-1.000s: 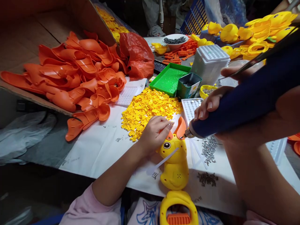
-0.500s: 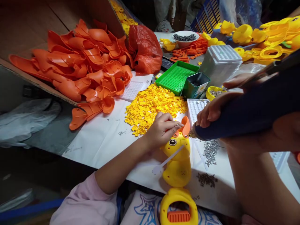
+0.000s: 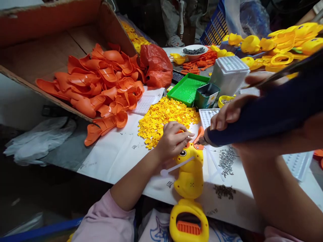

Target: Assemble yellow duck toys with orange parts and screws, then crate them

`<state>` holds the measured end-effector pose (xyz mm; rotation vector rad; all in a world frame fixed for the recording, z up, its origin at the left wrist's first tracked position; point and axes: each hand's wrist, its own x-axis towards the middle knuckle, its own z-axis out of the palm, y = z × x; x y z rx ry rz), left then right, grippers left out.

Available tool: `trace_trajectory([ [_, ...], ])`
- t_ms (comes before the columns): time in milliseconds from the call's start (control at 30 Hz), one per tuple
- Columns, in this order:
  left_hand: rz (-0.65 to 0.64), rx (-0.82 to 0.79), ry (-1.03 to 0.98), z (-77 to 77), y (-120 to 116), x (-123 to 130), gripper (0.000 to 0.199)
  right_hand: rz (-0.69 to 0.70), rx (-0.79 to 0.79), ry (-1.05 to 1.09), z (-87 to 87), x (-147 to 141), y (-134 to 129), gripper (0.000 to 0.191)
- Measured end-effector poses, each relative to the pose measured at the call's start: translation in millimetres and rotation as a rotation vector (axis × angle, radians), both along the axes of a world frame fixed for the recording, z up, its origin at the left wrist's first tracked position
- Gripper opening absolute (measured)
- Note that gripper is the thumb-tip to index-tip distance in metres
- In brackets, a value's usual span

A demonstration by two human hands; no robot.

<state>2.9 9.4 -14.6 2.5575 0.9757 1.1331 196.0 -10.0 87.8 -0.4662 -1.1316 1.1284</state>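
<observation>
A yellow duck-shaped toy (image 3: 189, 178) lies on the white-covered table, with a round black-and-white eye, an orange bill (image 3: 200, 136) at its far end and a handle ring (image 3: 174, 220) toward me. My left hand (image 3: 174, 137) rests at the head beside the bill, thumb and fingertips pinched on a small shiny piece that looks like a screw. My right hand (image 3: 227, 114) grips a dark blue electric screwdriver (image 3: 252, 124). Its tip is at the bill's base, near a screw. A thin white plastic strip (image 3: 178, 165) lies across the toy.
A tilted cardboard box (image 3: 50, 43) of orange bills stands left. Beyond the toy lie a heap of small yellow parts (image 3: 166, 117), a green tray (image 3: 188, 89) and a dark tin (image 3: 207, 94). Silver screws (image 3: 226, 160) and darker screws (image 3: 224, 191) are piled to the right.
The view has shifted, showing more of the box. The screwdriver's tip has moved a little left, onto the base of the bill. My left hand keeps its pinch near the bill.
</observation>
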Motion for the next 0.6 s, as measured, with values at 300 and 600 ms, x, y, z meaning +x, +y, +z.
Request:
trace_trajectory([
  [300, -0.056, 0.078, 0.014, 3.0, 2.2, -4.2, 0.017, -0.121, -0.037, 0.126, 10.9, -7.1, -6.5, 0.038],
  [600, -0.088, 0.129, 0.07, 3.5, 1.8, -4.1, 0.016, -0.082, 0.019, 0.089, 3.1, -4.5, -2.9, 0.033],
])
